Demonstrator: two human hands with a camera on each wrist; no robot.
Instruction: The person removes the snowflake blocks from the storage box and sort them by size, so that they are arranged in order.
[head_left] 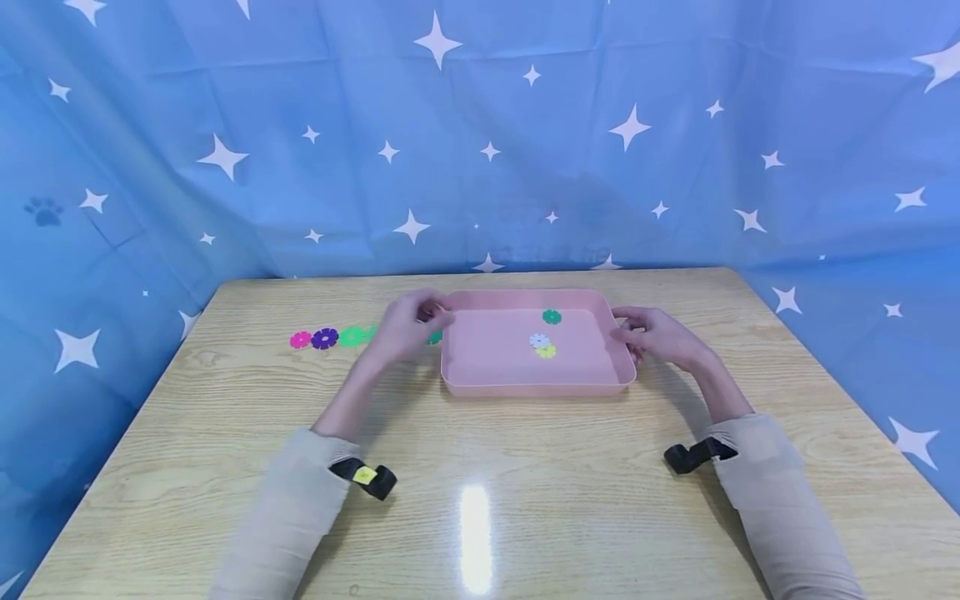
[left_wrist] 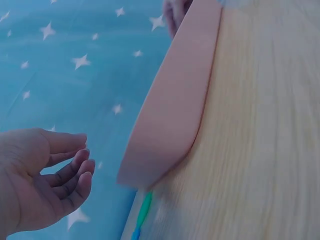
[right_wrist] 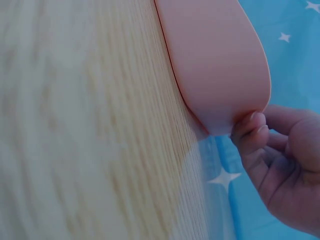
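Note:
A shallow pink tray (head_left: 525, 389) sits on the table. Inside it lie a dark green flower-shaped piece (head_left: 552, 317), a pale blue one (head_left: 539, 341) and a yellow one (head_left: 547, 352), the last two overlapping. At the tray's right end my right hand (head_left: 656, 335) grips the wall, fingertips (right_wrist: 255, 122) against its outer side. My left hand (head_left: 408, 327) is beside the left end; the left wrist view shows a gap between its loosely bent fingers (left_wrist: 75, 177) and the tray. Nothing shows in that hand.
Left of the tray runs a row of flower-shaped pieces: pink (head_left: 301, 340), purple (head_left: 325, 338), light green (head_left: 351, 337) and others partly behind my left hand. A dark green piece (head_left: 435, 337) lies close to the tray's left wall. A blue starred curtain (head_left: 525, 167) hangs behind the wooden table (head_left: 570, 500).

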